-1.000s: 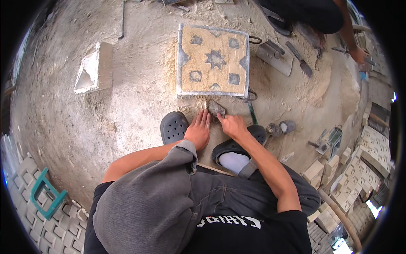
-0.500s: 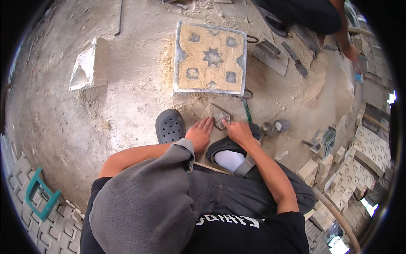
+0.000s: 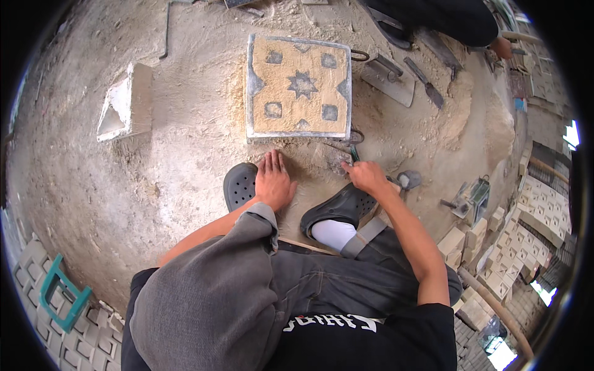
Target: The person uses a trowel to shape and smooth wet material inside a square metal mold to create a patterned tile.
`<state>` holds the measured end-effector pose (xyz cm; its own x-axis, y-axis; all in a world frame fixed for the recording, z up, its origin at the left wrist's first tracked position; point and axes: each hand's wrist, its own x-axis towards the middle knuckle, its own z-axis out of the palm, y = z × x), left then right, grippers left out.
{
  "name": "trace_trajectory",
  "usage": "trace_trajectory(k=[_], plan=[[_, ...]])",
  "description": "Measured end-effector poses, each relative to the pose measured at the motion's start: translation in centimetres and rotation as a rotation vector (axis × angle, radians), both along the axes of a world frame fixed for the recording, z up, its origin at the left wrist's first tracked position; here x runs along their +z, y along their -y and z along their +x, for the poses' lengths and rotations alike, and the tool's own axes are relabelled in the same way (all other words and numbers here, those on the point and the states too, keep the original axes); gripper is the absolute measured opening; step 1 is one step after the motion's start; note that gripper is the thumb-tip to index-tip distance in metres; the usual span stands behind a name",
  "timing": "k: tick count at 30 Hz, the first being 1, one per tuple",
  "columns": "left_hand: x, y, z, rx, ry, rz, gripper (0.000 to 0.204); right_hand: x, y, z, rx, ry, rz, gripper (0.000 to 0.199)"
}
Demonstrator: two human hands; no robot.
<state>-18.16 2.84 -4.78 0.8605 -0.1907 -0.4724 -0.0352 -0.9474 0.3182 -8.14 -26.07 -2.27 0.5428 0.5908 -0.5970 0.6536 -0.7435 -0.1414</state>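
My left hand [image 3: 275, 182] lies over the dusty floor with its fingers stretched out toward the near edge of a square tray-like mould [image 3: 249, 102]. A sandy tan layer with a dark grey star [image 3: 302, 85] and grey corner pieces fills the mould. To the right, my right hand [image 3: 369, 178] is closed, index finger forward, on a flat dusty blade [image 3: 334, 156] just below the mould's near right corner. The blade's far end blends with the sand, and its grip is hidden by my hand.
A trowel [image 3: 396, 80] and a narrow pointed tool [image 3: 426, 83] lie right of the mould. A white block [image 3: 127, 102] stands at left. My grey clogs [image 3: 240, 185] flank my left hand. Another person's dark-clothed leg [image 3: 442, 21] is at upper right. Patterned blocks [image 3: 523, 241] are stacked right.
My left hand has moved away from the blade, forward and left. My right hand has carried the blade forward and right, toward the mould's near right corner. The view has shifted slightly.
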Motion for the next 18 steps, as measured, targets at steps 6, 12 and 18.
trace_trajectory(k=[6, 12, 18], plan=[[-1.0, 2.2, 0.9, 0.133, 0.034, -0.098, 0.093, -0.9, -1.2, 2.0, 0.109, -0.001, 0.064, 0.035], [-2.2, 4.1, 0.0, 0.144, 0.070, -0.265, 0.090, -1.9, -5.6, 1.3, 0.127, -0.009, 0.093, 0.034], [-0.8, 3.2, -0.4, -0.065, 0.142, -0.319, 0.077, -1.2, -6.5, 1.1, 0.076, -0.011, 0.211, 0.035]])
